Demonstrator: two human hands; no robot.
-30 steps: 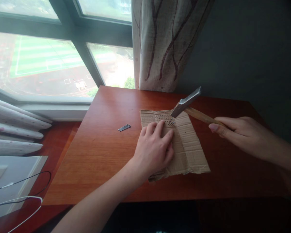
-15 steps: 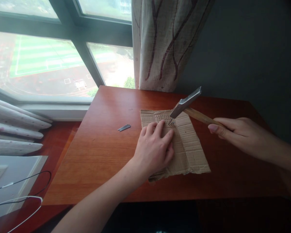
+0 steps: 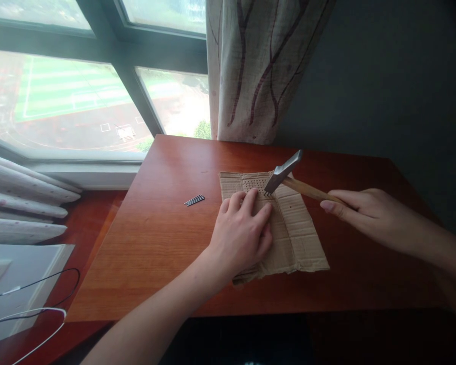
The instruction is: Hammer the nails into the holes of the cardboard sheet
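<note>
R hand (image 3: 359, 207) grips hammer (image 3: 303, 188) nr nails (image 3: 267, 193), L hand (image 3: 241, 233) on holed cardboard (image 3: 304, 241).

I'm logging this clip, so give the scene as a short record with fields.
Left hand: resting on the cardboard
Right hand: gripping the hammer by its wooden handle
Cardboard: creased, rows of dots near its far edge
Hammer: head by the dots' right end; contact unclear
Nails: loose bundle on the table, left of the cardboard
Background: window, patterned curtain
</note>
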